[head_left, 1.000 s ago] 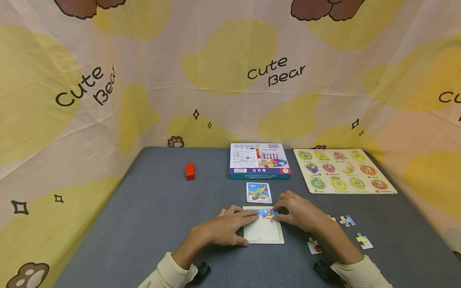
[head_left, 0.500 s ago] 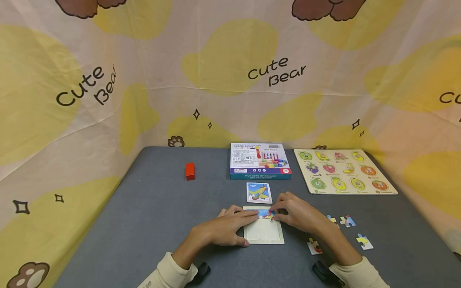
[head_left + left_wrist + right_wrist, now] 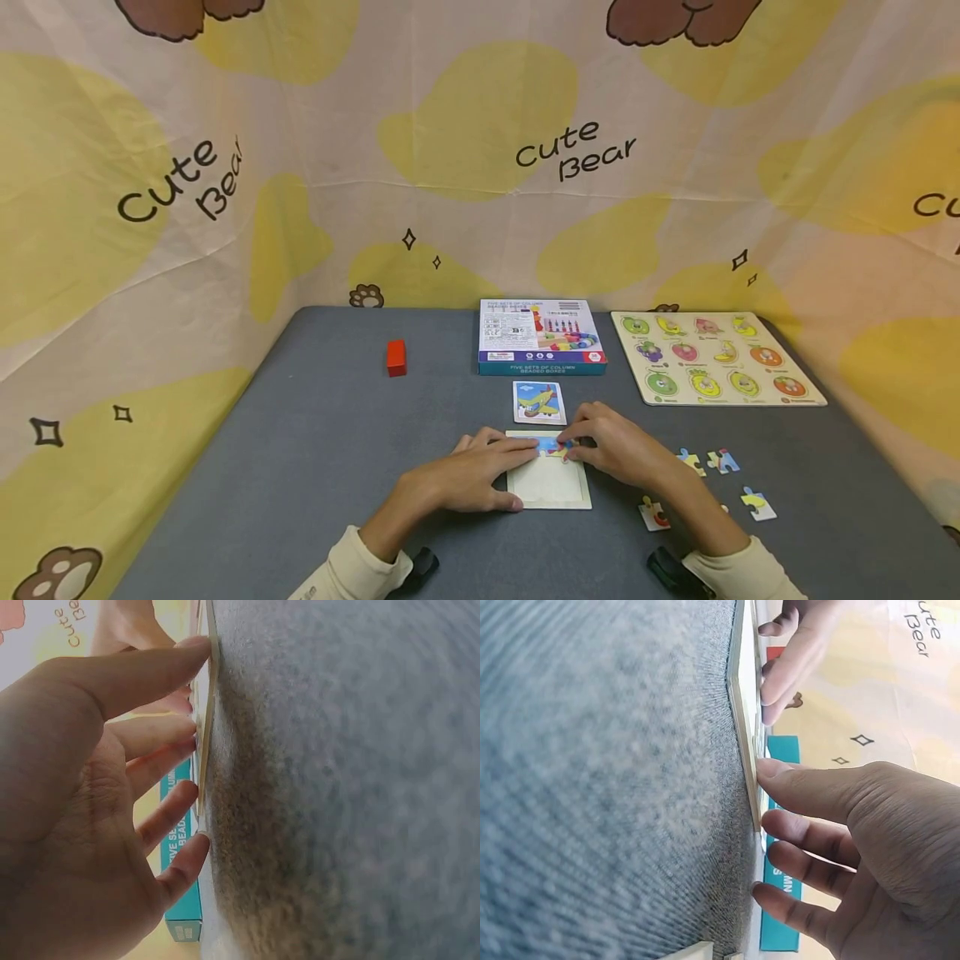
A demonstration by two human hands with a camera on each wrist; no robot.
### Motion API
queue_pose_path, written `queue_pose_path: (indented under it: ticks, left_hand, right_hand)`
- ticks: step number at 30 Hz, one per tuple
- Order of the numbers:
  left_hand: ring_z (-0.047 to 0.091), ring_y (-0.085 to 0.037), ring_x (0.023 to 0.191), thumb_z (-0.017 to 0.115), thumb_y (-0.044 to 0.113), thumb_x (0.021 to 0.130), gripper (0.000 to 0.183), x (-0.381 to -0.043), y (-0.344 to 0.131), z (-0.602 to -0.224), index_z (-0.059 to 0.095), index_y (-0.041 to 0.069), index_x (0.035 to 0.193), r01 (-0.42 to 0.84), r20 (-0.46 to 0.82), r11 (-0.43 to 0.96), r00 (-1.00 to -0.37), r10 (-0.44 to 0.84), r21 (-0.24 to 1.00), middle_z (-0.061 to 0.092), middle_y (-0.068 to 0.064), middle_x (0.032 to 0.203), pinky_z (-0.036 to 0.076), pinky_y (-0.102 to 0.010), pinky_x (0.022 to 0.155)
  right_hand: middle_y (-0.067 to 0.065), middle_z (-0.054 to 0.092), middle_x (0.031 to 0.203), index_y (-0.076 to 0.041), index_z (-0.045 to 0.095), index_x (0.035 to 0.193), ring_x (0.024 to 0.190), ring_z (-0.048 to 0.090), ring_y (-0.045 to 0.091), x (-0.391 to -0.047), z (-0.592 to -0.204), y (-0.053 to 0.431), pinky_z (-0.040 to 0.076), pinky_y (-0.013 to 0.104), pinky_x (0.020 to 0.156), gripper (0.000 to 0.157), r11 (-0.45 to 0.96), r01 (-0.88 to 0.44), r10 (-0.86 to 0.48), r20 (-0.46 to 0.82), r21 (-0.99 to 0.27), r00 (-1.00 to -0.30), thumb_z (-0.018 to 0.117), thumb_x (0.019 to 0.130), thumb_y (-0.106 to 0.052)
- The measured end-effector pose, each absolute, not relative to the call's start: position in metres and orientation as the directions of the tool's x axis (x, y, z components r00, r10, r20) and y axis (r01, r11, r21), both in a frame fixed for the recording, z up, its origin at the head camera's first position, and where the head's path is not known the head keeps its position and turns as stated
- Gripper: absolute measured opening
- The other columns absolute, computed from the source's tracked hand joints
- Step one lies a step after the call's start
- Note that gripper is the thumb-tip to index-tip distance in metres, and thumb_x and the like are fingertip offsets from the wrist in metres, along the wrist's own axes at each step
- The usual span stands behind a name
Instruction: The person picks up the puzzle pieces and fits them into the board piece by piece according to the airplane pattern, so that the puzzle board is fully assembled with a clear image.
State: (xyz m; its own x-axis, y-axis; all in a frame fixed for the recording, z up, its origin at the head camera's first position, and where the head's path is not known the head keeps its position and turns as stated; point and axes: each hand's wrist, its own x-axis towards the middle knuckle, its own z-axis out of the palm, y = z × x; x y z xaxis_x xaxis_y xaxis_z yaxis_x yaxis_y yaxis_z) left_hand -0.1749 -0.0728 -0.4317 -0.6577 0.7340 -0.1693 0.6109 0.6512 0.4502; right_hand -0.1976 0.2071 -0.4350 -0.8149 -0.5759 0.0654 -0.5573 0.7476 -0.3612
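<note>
A pale puzzle tray (image 3: 551, 487) lies on the table in the head view, with joined blue jigsaw pieces (image 3: 547, 442) along its far edge. My left hand (image 3: 471, 473) rests on the tray's left side. Its straight fingers touch the pieces and its thumb lies at the near left corner. At the far right corner, my right hand (image 3: 624, 443) pinches a jigsaw piece (image 3: 563, 451) with red and yellow on it, between thumb and forefinger; the fingers hide much of it. Just beyond the tray is a picture card (image 3: 539, 402) showing a yellow plane.
Several loose jigsaw pieces (image 3: 759, 503) lie right of the tray, some near or partly behind the right forearm. A boxed bead set (image 3: 540, 336) and a fruit board (image 3: 717, 358) occupy the back. A red block (image 3: 396, 358) stands at the back left.
My right hand has shifted slightly left along the tray's far edge, its fingertips moving with the piece toward the joined pieces. The left hand has stayed nearly still.
</note>
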Motion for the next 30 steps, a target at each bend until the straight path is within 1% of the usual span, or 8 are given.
queue_pose_path:
  ticks: [5, 9, 12, 14, 17, 23, 25, 30]
  left_hand:
    - [0.037, -0.019, 0.142, 0.07, 0.043, 0.101, 0.067, -0.175, -0.068, -0.433, 0.046, 0.026, 0.162, 0.616, -0.155, 0.657, -0.667, 0.728, 0.435, 0.037, 0.015, 0.169, 0.035, -0.038, 0.104]
    - [0.035, -0.019, 0.143, 0.072, 0.034, 0.1, 0.067, -0.174, -0.061, -0.431, 0.047, 0.029, 0.161, 0.596, -0.16, 0.654, -0.67, 0.725, 0.466, 0.036, 0.017, 0.168, 0.034, -0.04, 0.105]
    - [0.034, -0.018, 0.141, 0.07, 0.023, 0.096, 0.073, -0.173, -0.054, -0.43, 0.044, 0.033, 0.163, 0.601, -0.163, 0.639, -0.655, 0.738, 0.48, 0.033, 0.02, 0.169, 0.033, -0.038, 0.1]
    - [0.035, -0.018, 0.138, 0.07, 0.019, 0.091, 0.08, -0.173, -0.05, -0.429, 0.041, 0.036, 0.164, 0.608, -0.17, 0.634, -0.644, 0.746, 0.478, 0.034, 0.02, 0.169, 0.032, -0.036, 0.096]
    - [0.035, -0.019, 0.138, 0.07, 0.019, 0.089, 0.084, -0.174, -0.045, -0.428, 0.038, 0.038, 0.165, 0.622, -0.189, 0.635, -0.63, 0.753, 0.458, 0.035, 0.02, 0.168, 0.032, -0.036, 0.094]
    - [0.031, -0.021, 0.147, 0.067, 0.025, 0.091, 0.083, -0.175, -0.041, -0.433, 0.035, 0.038, 0.166, 0.641, -0.201, 0.643, -0.626, 0.754, 0.419, 0.03, 0.02, 0.171, 0.033, -0.047, 0.107]
    - [0.031, -0.021, 0.148, 0.067, 0.025, 0.091, 0.083, -0.175, -0.041, -0.434, 0.035, 0.037, 0.166, 0.648, -0.192, 0.645, -0.629, 0.753, 0.406, 0.03, 0.02, 0.17, 0.032, -0.047, 0.108]
    - [0.033, -0.019, 0.148, 0.068, 0.026, 0.09, 0.083, -0.173, -0.041, -0.434, 0.036, 0.036, 0.166, 0.654, -0.177, 0.652, -0.641, 0.747, 0.384, 0.031, 0.021, 0.17, 0.033, -0.045, 0.107]
  right_hand:
    - [-0.008, 0.062, 0.099, -0.017, 0.083, 0.112, 0.095, 0.055, 0.01, -0.199, -0.435, 0.208, 0.051, 0.037, 0.084, 0.019, 0.756, -0.537, -0.563, 0.049, -0.374, -0.825, 0.082, 0.094, -0.019]
    - [-0.008, 0.062, 0.099, -0.016, 0.082, 0.114, 0.094, 0.054, 0.01, -0.2, -0.436, 0.209, 0.051, 0.036, 0.082, 0.02, 0.757, -0.528, -0.555, 0.046, -0.384, -0.83, 0.082, 0.094, -0.02]
    - [-0.007, 0.062, 0.099, -0.015, 0.081, 0.114, 0.093, 0.053, 0.009, -0.201, -0.436, 0.209, 0.05, 0.035, 0.081, 0.021, 0.757, -0.525, -0.552, 0.049, -0.388, -0.832, 0.082, 0.094, -0.021]
    - [-0.007, 0.062, 0.099, -0.014, 0.081, 0.115, 0.092, 0.053, 0.009, -0.201, -0.436, 0.209, 0.049, 0.034, 0.08, 0.022, 0.759, -0.52, -0.548, 0.047, -0.391, -0.835, 0.082, 0.095, -0.022]
    - [-0.007, 0.062, 0.1, -0.015, 0.081, 0.117, 0.093, 0.052, 0.01, -0.2, -0.436, 0.21, 0.049, 0.034, 0.081, 0.023, 0.764, -0.514, -0.544, 0.039, -0.39, -0.838, 0.081, 0.095, -0.023]
    - [-0.007, 0.065, 0.107, -0.019, 0.079, 0.122, 0.101, 0.055, 0.013, -0.194, -0.433, 0.222, 0.052, 0.042, 0.088, 0.026, 0.772, -0.505, -0.538, 0.026, -0.385, -0.843, 0.08, 0.096, -0.024]
    - [-0.007, 0.066, 0.11, -0.019, 0.078, 0.123, 0.104, 0.055, 0.014, -0.191, -0.433, 0.23, 0.052, 0.044, 0.091, 0.028, 0.775, -0.498, -0.532, 0.026, -0.389, -0.847, 0.081, 0.096, -0.023]
    - [-0.009, 0.066, 0.112, -0.018, 0.079, 0.122, 0.107, 0.056, 0.016, -0.182, -0.43, 0.253, 0.052, 0.045, 0.092, 0.028, 0.777, -0.484, -0.517, 0.029, -0.403, -0.855, 0.082, 0.094, -0.023]
